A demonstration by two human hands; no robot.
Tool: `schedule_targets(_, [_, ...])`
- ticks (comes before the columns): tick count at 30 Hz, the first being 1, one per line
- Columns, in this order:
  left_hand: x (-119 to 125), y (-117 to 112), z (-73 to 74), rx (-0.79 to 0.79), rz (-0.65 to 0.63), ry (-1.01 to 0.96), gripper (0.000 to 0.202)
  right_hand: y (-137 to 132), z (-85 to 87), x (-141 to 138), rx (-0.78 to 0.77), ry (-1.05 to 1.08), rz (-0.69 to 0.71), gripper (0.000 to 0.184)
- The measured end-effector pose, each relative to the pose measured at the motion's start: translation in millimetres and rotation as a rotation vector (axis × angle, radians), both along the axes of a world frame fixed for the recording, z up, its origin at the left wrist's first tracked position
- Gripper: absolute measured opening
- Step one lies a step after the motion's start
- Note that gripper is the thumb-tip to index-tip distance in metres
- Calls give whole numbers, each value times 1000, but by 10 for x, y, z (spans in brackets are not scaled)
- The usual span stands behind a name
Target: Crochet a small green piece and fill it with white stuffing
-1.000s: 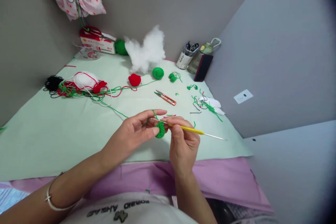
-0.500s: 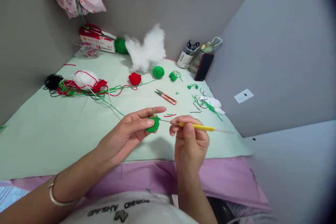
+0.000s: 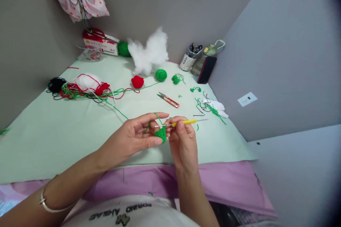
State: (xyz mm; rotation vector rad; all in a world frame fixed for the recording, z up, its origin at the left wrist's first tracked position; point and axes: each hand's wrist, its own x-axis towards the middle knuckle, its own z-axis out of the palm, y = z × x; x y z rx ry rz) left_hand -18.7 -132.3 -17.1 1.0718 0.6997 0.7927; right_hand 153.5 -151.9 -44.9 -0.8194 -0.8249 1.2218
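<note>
Between the thumb and fingers of my left hand (image 3: 138, 133) is a small green crochet piece (image 3: 160, 134). Green yarn (image 3: 118, 110) loops over my raised left index finger and trails back to the tangle at the left. My right hand (image 3: 183, 140) pinches a crochet hook with a yellow handle (image 3: 185, 122). The hook's metal tip points left, above the top edge of the green piece, beside the yarn strand. My two hands are close together, fingertips nearly meeting at the piece.
Orange thread snips (image 3: 169, 100) lie beyond my hands. Behind are a red ball (image 3: 137, 82), a green ball (image 3: 161, 75) and white stuffing (image 3: 149, 51). Tangled yarn (image 3: 87, 87) lies left, yarn scraps (image 3: 213, 106) right. A phone (image 3: 207, 70) leans on a bottle (image 3: 211, 48).
My right hand has moved left with the crochet hook, whose tip now passes over the green piece. My left thumb has shifted lower, and the piece is tilted differently.
</note>
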Motion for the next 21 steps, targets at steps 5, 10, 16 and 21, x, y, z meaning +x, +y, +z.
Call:
schedule_targets(5, [33, -23, 52, 147, 105, 120, 47, 63, -5, -50, -81, 94, 90, 26])
schedule_targets(10, [38, 15, 56, 247, 142, 188, 48, 148, -36, -88, -107, 110, 102, 28])
schedule_targets(16, [37, 81, 3, 301, 149, 215, 42, 184, -63, -39, -78, 139, 102, 27])
schedule_targets(21, [69, 80, -24, 244, 139, 188, 17, 177, -71, 7, -92, 99, 59, 30])
